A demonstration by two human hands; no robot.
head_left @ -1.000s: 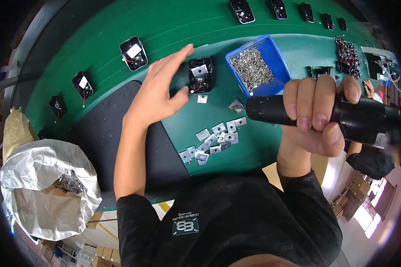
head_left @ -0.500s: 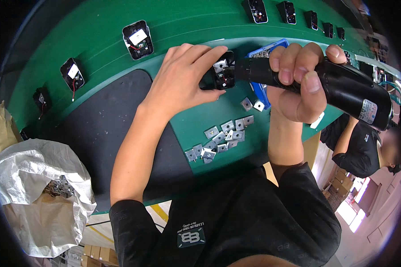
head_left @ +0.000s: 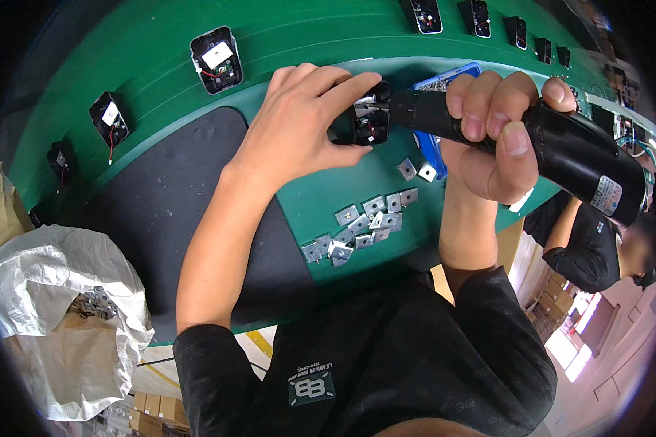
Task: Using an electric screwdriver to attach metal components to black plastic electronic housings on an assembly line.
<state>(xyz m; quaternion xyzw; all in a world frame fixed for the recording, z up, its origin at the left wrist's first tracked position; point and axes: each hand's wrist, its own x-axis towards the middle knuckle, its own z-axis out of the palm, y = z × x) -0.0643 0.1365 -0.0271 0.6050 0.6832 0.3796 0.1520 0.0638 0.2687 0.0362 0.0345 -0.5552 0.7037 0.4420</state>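
My left hand [head_left: 299, 124] grips a small black housing [head_left: 368, 120] on the green belt [head_left: 146, 65], thumb below and fingers over its top. My right hand [head_left: 492, 135] is wrapped around a black electric screwdriver [head_left: 568, 149]; its tip meets the housing from the right. Several small square metal plates [head_left: 361, 222] lie loose on the belt just nearer to me. A blue bin [head_left: 444, 76] is partly hidden behind the screwdriver.
More black housings [head_left: 215, 58] sit spaced along the belt, left [head_left: 109, 116] and far right [head_left: 426, 14]. A dark mat [head_left: 168, 197] covers the near left. A white sack [head_left: 58, 320] with metal parts stands at lower left. Another person [head_left: 598, 247] works at right.
My left hand moved from open above the belt to gripping the housing. My right hand brought the screwdriver leftward until its tip reached the housing.
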